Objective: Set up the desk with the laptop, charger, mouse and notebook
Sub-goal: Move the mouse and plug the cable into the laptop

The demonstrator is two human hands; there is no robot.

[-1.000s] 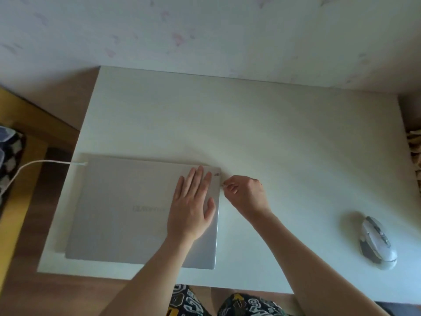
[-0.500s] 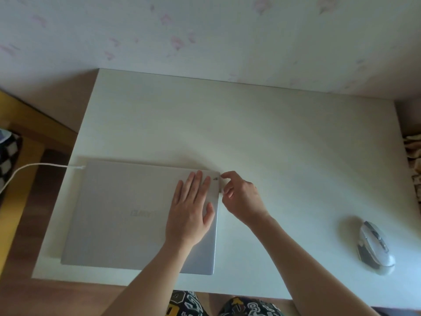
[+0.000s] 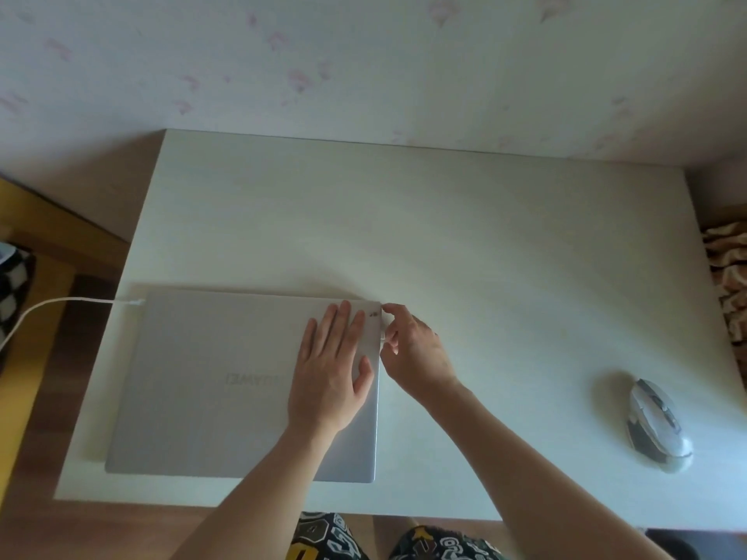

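Note:
A closed silver laptop (image 3: 210, 377) lies on the near left part of the white desk (image 3: 444, 236). My left hand (image 3: 331, 373) rests flat on the right part of its lid, fingers spread. My right hand (image 3: 416, 357) is at the laptop's right edge near the far corner, fingertips pinched on a small white piece (image 3: 382, 338) against that edge. A white charger cable (image 3: 60, 305) runs from the left into the laptop's far left corner. A white and grey mouse (image 3: 657, 424) sits on the desk at the right. No notebook is in view.
The desk's far edge meets a pale patterned wall (image 3: 364, 74). A black-and-white checkered item (image 3: 14, 284) lies on the yellow and brown floor at the left. A brown patterned cloth (image 3: 727, 276) is past the desk's right edge. My knees show below the near edge.
My right hand's fingers have shifted a little along the laptop's right edge toward the far corner. The left hand stays flat on the lid. The view has tilted slightly.

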